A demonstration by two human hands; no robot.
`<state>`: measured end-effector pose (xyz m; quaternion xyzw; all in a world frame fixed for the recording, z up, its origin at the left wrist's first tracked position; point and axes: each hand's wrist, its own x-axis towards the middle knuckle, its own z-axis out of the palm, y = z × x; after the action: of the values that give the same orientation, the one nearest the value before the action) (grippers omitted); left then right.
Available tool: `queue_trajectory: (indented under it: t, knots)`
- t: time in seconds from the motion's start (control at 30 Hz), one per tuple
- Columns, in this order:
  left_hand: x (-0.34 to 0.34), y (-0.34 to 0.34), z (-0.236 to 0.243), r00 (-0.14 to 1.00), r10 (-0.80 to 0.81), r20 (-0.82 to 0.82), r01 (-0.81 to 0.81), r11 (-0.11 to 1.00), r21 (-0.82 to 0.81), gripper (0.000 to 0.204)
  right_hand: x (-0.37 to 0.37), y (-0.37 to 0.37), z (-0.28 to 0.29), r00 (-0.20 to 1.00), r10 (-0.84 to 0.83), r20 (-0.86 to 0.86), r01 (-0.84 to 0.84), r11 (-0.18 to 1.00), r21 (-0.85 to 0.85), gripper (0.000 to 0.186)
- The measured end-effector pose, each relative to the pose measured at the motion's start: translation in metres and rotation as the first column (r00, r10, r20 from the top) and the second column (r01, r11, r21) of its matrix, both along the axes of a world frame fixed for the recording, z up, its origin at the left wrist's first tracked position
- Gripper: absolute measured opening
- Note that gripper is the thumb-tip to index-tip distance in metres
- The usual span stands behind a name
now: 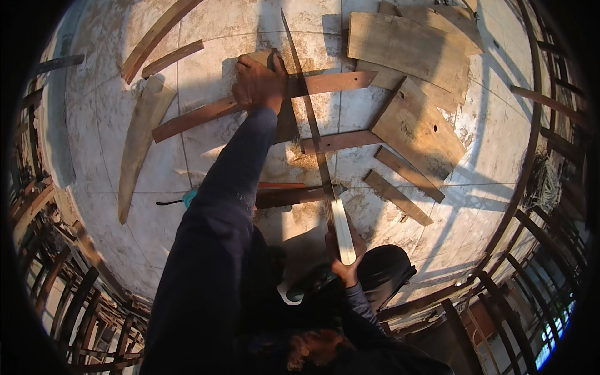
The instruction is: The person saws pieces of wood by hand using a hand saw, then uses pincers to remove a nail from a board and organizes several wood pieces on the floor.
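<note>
My left hand (pixel 259 81) has its fingers curled over a long reddish wooden strip (pixel 340 81) and the wooden block (pixel 289 122) under it, pinning them at upper centre. My right hand (pixel 345 265) grips the pale handle of a long saw (pixel 342 234) low in the middle. Its thin blade angles up past my left hand, across the strip, which lies slanted over the block. Below the block, a shorter reddish piece (pixel 331 142) reaches right. A teal-handled tool (pixel 187 200) and a dark bar (pixel 281 197) lie partly behind my left forearm.
Several brown boards (pixel 405 47) and a large square board (pixel 419 128) lie on the tiles at right, with short strips (pixel 399 197) below. A tapered plank (pixel 134 159) and curved pieces (pixel 159 34) lie at left. Dark wooden slats (pixel 515 90) and railings ring the edges.
</note>
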<state>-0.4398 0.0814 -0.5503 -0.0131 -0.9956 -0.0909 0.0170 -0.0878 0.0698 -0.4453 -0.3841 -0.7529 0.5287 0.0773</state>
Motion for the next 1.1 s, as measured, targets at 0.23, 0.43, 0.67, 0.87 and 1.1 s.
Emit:
queue_trajectory:
  t: [0.23, 0.43, 0.67, 0.87, 1.1]
  knots:
    - [0.000, 0.000, -0.011, 0.996, 0.039, 0.083, -0.047, 0.995, 0.093, 0.067, -0.022, 0.006, 0.018, 0.996, 0.080, -0.034, -0.080, 0.997, 0.017, 0.044]
    - [-0.001, -0.001, -0.008, 0.999, 0.008, 0.036, -0.009, 1.000, 0.023, 0.067, -0.025, 0.012, 0.020, 1.000, -0.005, 0.025, 0.006, 0.998, -0.058, 0.042]
    - [0.002, -0.001, -0.010, 0.998, 0.006, -0.066, -0.002, 0.998, 0.068, 0.066, 0.007, -0.003, 0.053, 0.999, 0.031, 0.043, -0.032, 0.999, 0.036, 0.052]
    - [-0.001, -0.003, -0.005, 0.996, 0.004, 0.084, -0.014, 0.993, 0.119, 0.068, -0.040, 0.015, 0.046, 0.997, 0.016, 0.078, -0.009, 0.997, -0.080, 0.047]
    - [-0.002, 0.003, -0.001, 0.996, 0.044, 0.082, -0.044, 0.999, 0.000, 0.065, -0.030, 0.013, 0.076, 0.992, 0.069, 0.105, -0.072, 0.997, 0.029, 0.055]
